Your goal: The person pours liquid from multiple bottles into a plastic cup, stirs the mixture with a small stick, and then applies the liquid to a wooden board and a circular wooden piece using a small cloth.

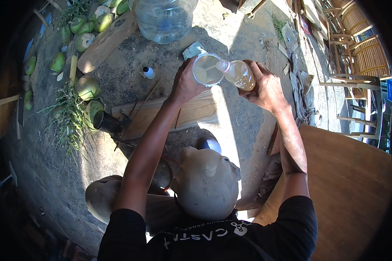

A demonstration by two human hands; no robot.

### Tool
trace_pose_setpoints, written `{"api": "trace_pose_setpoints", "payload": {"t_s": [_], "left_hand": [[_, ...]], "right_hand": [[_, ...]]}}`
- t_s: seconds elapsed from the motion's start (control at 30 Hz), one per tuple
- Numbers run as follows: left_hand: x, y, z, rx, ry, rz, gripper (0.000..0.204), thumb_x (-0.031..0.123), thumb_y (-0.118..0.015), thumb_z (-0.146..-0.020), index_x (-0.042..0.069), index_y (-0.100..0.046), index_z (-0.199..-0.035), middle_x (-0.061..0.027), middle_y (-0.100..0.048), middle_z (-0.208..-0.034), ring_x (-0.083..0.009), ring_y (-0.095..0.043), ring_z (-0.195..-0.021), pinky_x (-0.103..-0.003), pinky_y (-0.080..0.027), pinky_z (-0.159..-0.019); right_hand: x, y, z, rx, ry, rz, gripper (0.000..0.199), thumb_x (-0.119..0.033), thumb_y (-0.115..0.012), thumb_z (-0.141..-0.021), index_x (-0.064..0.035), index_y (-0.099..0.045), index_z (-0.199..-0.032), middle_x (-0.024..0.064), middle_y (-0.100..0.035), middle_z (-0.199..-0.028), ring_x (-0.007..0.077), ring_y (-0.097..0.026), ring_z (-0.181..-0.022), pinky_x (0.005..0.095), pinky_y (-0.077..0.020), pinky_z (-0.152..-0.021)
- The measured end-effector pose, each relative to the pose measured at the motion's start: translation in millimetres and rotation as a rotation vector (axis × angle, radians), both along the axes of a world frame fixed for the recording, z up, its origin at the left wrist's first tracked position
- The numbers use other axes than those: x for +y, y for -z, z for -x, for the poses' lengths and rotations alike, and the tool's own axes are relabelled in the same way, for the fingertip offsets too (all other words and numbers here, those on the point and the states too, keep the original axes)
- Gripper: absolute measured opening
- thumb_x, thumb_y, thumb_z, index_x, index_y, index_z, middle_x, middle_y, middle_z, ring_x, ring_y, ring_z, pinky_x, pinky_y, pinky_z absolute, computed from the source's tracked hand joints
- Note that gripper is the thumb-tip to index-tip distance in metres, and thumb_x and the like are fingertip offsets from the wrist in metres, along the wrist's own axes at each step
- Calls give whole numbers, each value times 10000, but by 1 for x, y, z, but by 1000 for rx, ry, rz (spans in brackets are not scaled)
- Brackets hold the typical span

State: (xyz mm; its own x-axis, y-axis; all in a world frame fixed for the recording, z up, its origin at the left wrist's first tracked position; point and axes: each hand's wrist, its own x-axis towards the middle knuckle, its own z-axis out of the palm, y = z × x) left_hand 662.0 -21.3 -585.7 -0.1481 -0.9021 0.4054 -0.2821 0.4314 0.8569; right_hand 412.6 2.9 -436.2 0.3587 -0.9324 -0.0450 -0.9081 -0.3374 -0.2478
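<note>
Two hands: the left hand [185, 85] grips one clear cup [207, 69], the right hand [265, 89] one small bottle [238, 75]. Beyond the cup stand one large water jug [163, 17], one small capped bottle [148, 72] and about eight green coconuts [87, 87].

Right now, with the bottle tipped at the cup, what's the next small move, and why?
Probably hold the tilt and keep the mouth over the rim. The right hand has the small plastic bottle tipped with its mouth at the clear cup in the left hand. Brownish liquid remains in the bottle, and the cup looks only partly full.
</note>
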Motion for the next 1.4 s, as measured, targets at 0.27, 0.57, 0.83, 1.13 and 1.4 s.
{"api": "trace_pose_setpoints", "payload": {"t_s": [0.27, 0.57, 0.83, 1.13, 1.4], "left_hand": [[-19, -32, -17, 17, 108, -95, 829, 211, -988, -727, -2, -570, -1411, -160, -721, -1285, -269, -700, -1223, -411, -563, -1058], [-103, -159, -72, 369, 235, -162, 683, 237, -916, -860, 6, -601, -1421, -119, -712, -1262, -226, -680, -1191, -335, -576, -1003], [-139, -328, -158, 80, 235, 94, 454, 145, -822, -938, -25, -668, -1330, -89, -769, -1152, -125, -712, -1016, -301, -593, -897], [-86, -353, -254, -105, -167, 179, 409, 306, -924, -852, -27, -785, -1043, -125, -782, -1046, -179, -731, -994, -348, -582, -893], [100, -236, -346, -94, -609, 184, 624, 123, -875, -885, -25, -565, -1406, -135, -711, -1260, -197, -683, -1185, -358, -569, -1036]], "right_hand": [[3, 4, 5, -318, 67, -63, 749, -242, -884, -768, -114, -534, -1417, 172, -741, -1219, 375, -755, -1087, 472, -622, -939], [15, 10, 8, -800, 219, 65, 729, -222, -932, -758, -43, -557, -1358, 122, -739, -1204, 203, -710, -1106, 386, -563, -1008], [24, 12, -22, -959, 238, 80, 645, -160, -930, -788, -42, -575, -1314, 93, -730, -1154, 192, -697, -1063, 379, -556, -988], [17, 12, -107, -1111, 38, -97, 716, -148, -923, -798, -25, -545, -1394, 94, -701, -1208, 207, -690, -1109, 390, -556, -999], [-6, 31, -308, -1153, -263, -244, 827, -238, -951, -776, -20, -475, -1417, 128, -675, -1269, 223, -672, -1175, 397, -555, -1016]]}}
